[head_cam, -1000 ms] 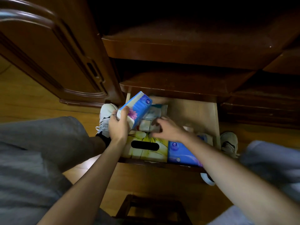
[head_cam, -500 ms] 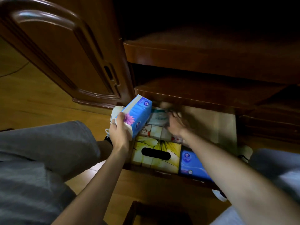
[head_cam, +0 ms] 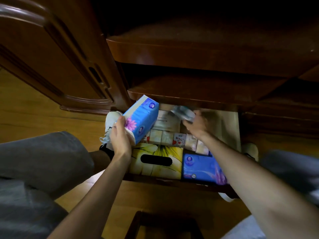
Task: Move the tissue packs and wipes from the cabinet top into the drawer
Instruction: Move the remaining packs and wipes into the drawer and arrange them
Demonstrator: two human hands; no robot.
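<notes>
1. Left hand (head_cam: 120,135): fingers and thumb curled round the lower end of a blue tissue pack (head_cam: 141,118), holding it tilted above the left rear part of the drawer (head_cam: 236,128). Pack carries a pink flower print and a round logo near its upper end; lifted clear of the items beneath.
2. Right hand (head_cam: 195,123): blurred, reaching into the rear of the drawer, fingers closed on a pale teal wipes pack (head_cam: 183,113). Exact finger placement not readable through the blur.
3. Drawer pulled open beneath the dark wooden cabinet top (head_cam: 207,54).
4. Drawer contents, front row: yellow tissue box (head_cam: 155,161) with a dark oval slot at front left; a second blue pack (head_cam: 200,167) lying flat just beside it on the right, partly covered by the right forearm.
5. Drawer contents, middle row: line of small pocket tissue packs (head_cam: 172,138) side by side behind the yellow box, some with red heart prints.
6. Drawer contents, rear: white printed pack (head_cam: 165,121) lying flat below the wipes pack.
7. Surroundings: carved wooden panel (head_cam: 51,57) to the left, wooden floor (head_cam: 25,118), grey trouser legs at both sides, a white shoe (head_cam: 110,121) just left of the drawer.
</notes>
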